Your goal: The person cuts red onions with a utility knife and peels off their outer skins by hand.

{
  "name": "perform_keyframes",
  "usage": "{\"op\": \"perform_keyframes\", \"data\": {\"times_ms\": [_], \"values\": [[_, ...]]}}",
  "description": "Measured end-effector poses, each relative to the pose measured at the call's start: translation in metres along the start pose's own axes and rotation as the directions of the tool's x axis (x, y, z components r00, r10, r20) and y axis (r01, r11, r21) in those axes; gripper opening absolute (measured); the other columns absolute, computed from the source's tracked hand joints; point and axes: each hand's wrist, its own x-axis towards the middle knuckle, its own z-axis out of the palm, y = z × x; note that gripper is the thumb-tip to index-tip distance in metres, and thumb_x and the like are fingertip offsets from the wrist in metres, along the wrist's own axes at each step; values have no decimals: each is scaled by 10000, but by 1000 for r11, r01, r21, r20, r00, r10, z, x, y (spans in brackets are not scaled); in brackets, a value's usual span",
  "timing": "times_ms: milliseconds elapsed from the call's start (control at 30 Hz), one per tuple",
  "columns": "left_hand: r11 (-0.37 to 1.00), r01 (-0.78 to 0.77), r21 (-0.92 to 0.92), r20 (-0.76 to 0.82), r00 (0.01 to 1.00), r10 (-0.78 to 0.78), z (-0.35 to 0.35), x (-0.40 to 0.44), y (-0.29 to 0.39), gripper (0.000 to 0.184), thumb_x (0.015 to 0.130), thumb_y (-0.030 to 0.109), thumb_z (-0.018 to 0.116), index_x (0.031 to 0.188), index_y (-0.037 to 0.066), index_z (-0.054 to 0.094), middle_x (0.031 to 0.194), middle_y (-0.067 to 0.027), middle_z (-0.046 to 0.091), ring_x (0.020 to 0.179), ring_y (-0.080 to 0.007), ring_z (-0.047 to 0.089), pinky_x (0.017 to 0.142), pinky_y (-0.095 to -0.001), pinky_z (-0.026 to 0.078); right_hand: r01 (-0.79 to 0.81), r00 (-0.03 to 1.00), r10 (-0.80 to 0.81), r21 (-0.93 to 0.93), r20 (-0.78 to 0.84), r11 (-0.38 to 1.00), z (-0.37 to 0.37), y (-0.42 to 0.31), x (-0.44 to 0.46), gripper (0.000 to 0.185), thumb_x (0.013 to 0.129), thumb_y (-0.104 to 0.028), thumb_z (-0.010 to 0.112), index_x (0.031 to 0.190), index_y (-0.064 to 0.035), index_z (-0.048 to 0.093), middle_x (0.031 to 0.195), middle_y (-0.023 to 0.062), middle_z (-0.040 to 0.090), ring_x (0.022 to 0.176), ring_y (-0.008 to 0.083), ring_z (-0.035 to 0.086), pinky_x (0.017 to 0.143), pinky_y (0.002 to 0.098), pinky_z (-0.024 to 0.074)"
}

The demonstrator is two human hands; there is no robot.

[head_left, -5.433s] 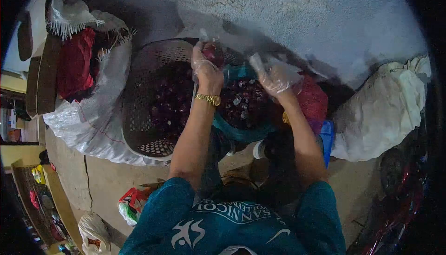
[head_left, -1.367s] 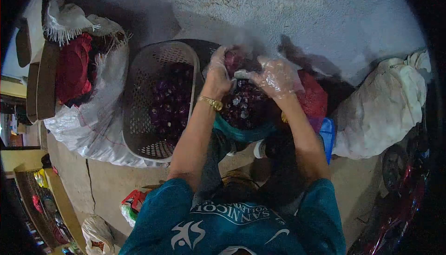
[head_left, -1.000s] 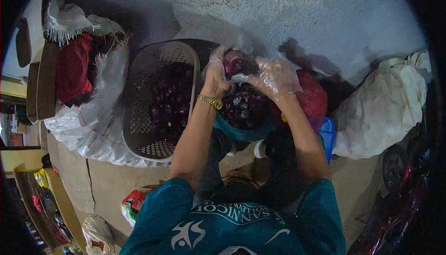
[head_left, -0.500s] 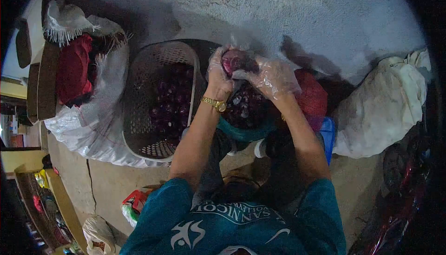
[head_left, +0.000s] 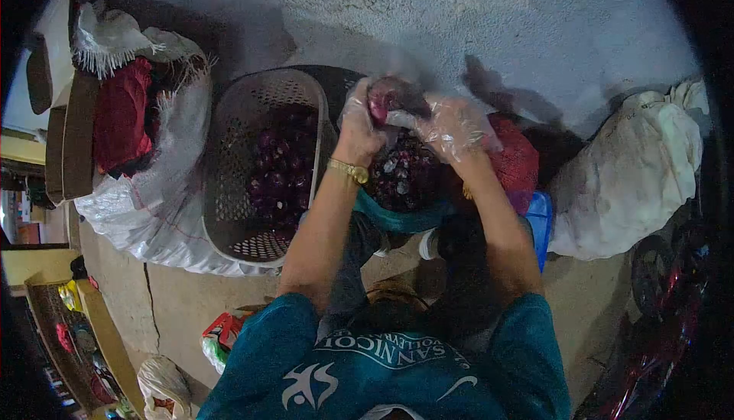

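A purple-red onion [head_left: 384, 102] is held up between both hands. My left hand [head_left: 358, 131], in a clear plastic glove, closes round its left side. My right hand [head_left: 453, 128], gloved the same way, is closed at its right side with the thumb against it. A dark patch beside the right fingers is too blurred to make out. Directly below stands a teal tub [head_left: 404, 221] with dark purple pieces and scraps [head_left: 401, 175] in it. Left of my forearm, a grey perforated basket [head_left: 229, 160] contains several purple onions [head_left: 279, 167].
A white woven sack [head_left: 160, 221] with red mesh [head_left: 122, 118] leans beside cardboard [head_left: 70, 141] at left. To the right are a red mesh bag [head_left: 514, 156], a blue container [head_left: 540, 225] and a full pale sack [head_left: 627, 179]. A rough wall [head_left: 497, 14] rises behind.
The onion has turned slightly between my hands, and the right thumb has shifted a little along it. Both arms stay in nearly the same place.
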Motion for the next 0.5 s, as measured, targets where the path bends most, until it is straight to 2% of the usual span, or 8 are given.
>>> {"op": "perform_keyframes", "data": {"times_ms": [33,100,133,200,333,400,500], "values": [[1000,-1,-1,1,1000,1,-6,4,1,216,880,263,524,949,71,593,913,-104,648,860,-242,614,803,-400,513,1,1000,-1,-1,-1,1000,1,3,-1,712,704,-721,546,877,-38,651,817,223,644,796,388,635,691,472,498],[925,312,-216,13,948,-317,-15,17,6,221,868,258,549,953,59,593,898,-93,652,829,-230,623,802,-376,521,120,989,-119,-2,-92,993,0,7,-2,738,678,-738,573,861,-30,670,725,221,640,730,383,643,662,466,493],[925,313,-215,14,948,-317,-14,18,5,221,868,258,549,953,59,593,898,-93,652,829,-230,623,802,-376,521,119,989,-118,-2,-93,993,-2,6,-2,738,678,-738,573,861,-30,670,725,221,640,730,383,643,662,466,493],[941,292,-170,-55,951,-305,-10,19,3,232,865,262,555,946,49,597,877,-94,652,796,-237,626,794,-379,523,73,997,-74,25,26,997,-6,0,-4,709,711,-712,547,905,-39,655,834,220,649,810,373,642,709,463,507],[937,193,-293,8,980,-200,-13,19,-8,269,875,289,532,987,53,597,950,-99,647,842,-227,621,790,-369,509,14,1000,-14,-11,28,1000,-2,-8,-2,715,719,-712,543,907,-31,654,843,221,651,813,375,643,704,463,511],[928,117,-353,-108,980,-165,-10,19,-9,242,872,286,530,931,62,601,892,-84,644,814,-226,612,778,-362,503,-12,1000,10,67,22,998,-1,-11,-2,734,723,-721,532,904,-20,651,848,227,650,830,382,641,701,468,510],[950,51,-309,-134,986,-96,-11,17,-13,230,872,288,524,901,72,598,864,-68,639,803,-225,604,763,-362,500,-34,999,34,56,-6,998,1,-13,-3,668,728,-671,589,893,-28,662,803,226,648,772,392,634,668,456,499]]}}
